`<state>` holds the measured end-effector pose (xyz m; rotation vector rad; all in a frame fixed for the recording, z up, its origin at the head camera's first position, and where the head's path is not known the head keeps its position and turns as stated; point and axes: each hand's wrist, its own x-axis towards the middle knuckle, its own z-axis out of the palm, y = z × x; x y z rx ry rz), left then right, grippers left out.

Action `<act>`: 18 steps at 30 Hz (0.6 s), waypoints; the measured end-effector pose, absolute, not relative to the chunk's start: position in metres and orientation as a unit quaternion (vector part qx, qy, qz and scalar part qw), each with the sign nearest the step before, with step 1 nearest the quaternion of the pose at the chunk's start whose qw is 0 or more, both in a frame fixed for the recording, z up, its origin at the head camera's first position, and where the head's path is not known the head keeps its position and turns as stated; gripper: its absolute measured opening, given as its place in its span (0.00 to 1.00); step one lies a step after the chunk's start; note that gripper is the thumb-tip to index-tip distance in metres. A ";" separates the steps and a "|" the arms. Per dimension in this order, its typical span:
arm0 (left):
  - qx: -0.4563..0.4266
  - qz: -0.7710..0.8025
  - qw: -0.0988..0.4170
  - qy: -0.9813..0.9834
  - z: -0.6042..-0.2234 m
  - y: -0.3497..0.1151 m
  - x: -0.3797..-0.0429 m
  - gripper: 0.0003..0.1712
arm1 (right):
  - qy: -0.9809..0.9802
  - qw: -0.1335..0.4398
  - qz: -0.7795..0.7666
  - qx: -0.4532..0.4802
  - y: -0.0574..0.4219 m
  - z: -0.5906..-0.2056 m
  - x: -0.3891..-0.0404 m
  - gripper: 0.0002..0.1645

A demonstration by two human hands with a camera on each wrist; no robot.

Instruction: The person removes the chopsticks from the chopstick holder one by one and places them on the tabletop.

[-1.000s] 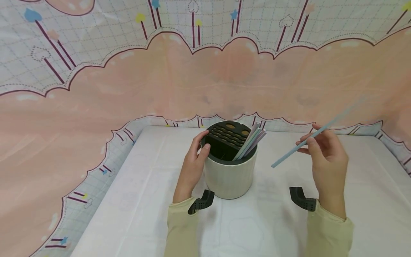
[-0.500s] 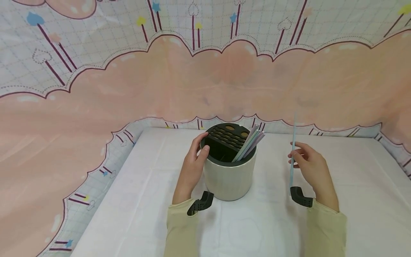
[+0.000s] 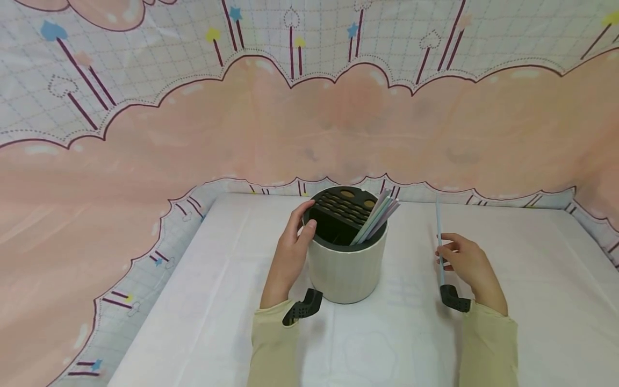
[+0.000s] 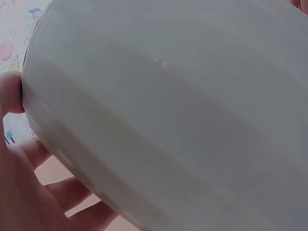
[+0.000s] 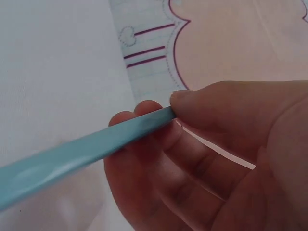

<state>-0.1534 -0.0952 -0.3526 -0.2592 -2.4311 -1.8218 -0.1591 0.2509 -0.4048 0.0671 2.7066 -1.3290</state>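
Note:
A round cream-coloured desk organizer (image 3: pixel 348 271) with a dark sectioned top stands on the white table. My left hand (image 3: pixel 290 247) grips its left rim, thumb over the edge and fingers round the outside. In the left wrist view the organizer's pale faceted wall (image 4: pixel 159 120) covers most of the picture. Several pastel straws (image 3: pixel 379 217) lean to the right out of its front compartment. Off to the right, my right hand (image 3: pixel 469 263) pinches a light blue straw (image 3: pixel 439 220) between thumb and fingers. In the right wrist view this straw (image 5: pixel 72 159) runs left from the fingertips.
The white-covered table (image 3: pixel 208 301) reaches back to a peach and white patterned cloth (image 3: pixel 309 129) hanging behind it. Black brackets sit on both wrists, the left bracket (image 3: pixel 303 306) close by the organizer's base.
My right hand has come down and slightly left, turning the blue straw from a slant to nearly upright in the head view. The left hand and organizer have stayed in place.

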 end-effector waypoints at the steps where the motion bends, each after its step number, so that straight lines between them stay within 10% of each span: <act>1: -0.086 -0.598 0.046 -0.795 -0.352 -0.095 -0.153 0.24 | 0.895 0.071 -0.440 0.022 0.252 -0.406 -0.160 0.27; 18: -0.082 -0.591 0.057 -0.801 -0.354 -0.092 -0.155 0.23 | 0.889 0.133 -0.434 0.060 0.260 -0.429 -0.168 0.30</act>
